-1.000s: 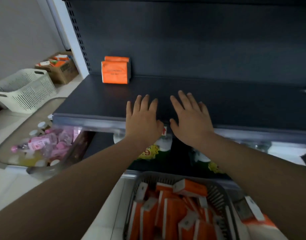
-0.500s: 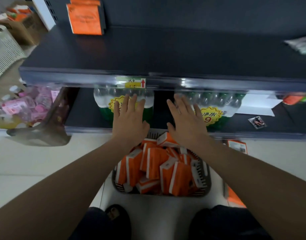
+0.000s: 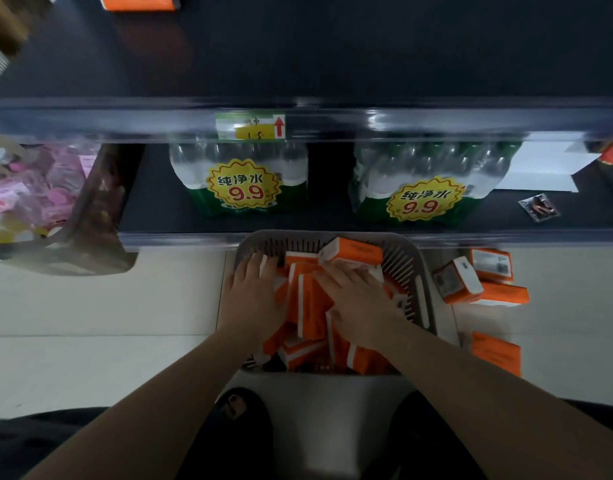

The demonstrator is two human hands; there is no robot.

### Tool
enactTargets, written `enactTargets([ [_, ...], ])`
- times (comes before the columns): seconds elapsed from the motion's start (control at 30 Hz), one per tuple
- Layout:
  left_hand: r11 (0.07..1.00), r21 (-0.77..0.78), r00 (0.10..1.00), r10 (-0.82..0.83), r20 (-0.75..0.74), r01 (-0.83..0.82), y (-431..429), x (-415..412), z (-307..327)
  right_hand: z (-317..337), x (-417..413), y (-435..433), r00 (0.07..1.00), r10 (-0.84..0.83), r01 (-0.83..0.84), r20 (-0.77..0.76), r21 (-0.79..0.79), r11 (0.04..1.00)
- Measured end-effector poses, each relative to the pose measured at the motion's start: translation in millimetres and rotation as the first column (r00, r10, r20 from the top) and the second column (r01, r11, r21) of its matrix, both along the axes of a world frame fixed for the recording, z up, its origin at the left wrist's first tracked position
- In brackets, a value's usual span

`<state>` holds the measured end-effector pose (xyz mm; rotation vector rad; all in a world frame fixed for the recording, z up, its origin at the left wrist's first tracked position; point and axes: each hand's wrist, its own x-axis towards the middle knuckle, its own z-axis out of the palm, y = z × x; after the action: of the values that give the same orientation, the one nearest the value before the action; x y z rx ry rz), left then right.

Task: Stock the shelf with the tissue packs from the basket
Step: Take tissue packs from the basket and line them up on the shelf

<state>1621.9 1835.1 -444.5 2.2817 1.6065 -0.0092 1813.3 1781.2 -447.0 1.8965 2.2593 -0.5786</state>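
Grey basket (image 3: 280, 236) on floor below shelf (image 3: 298, 64). Tissue packs (image 3: 313, 303) jumbled inside, most on edge, long axes toward shelf (topmost one lies crosswise). Left hand (image 3: 253, 294) and right hand (image 3: 358, 299) flat on packs, fingers extended, gripping nothing.

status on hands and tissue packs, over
Left hand, right hand open, resting on tissue packs in basket. Orange pack on top shelf. Loose packs on floor.

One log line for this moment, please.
left hand: flat on tissue packs | right hand: same | basket: many packs | lifted: none
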Motion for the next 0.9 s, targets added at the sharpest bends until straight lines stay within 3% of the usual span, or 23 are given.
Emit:
enactTargets([
  [0.17,0.997,-0.070,0.996,0.000,-0.094,-0.007,-5.0,-16.2,-17.5,-15.9,-17.2,8.8,0.994,0.103,-0.105,-0.048,-0.040,0.994],
  [0.5,0.996,-0.082,0.984,-0.055,-0.172,0.041,2.6,-16.3,-23.1,-21.8,-23.2,28.0,0.967,0.255,-0.256,0.030,0.041,0.966],
  [0.67,0.995,-0.098,0.994,-0.022,-0.110,0.011,4.8,-16.1,-22.8,-14.8,-19.6,29.4,0.968,0.250,-0.250,0.000,0.070,0.966],
  [0.83,0.991,-0.131,0.996,-0.018,-0.083,0.007,3.9,-14.3,-20.2,-8.5,-12.4,30.0,0.991,0.123,-0.129,-0.051,-0.131,0.983],
  [0.9,0.990,-0.140,0.995,-0.024,-0.098,0.010,4.7,-13.8,-18.3,-7.9,-10.8,28.7,0.988,0.139,-0.147,-0.072,-0.121,0.982],
])
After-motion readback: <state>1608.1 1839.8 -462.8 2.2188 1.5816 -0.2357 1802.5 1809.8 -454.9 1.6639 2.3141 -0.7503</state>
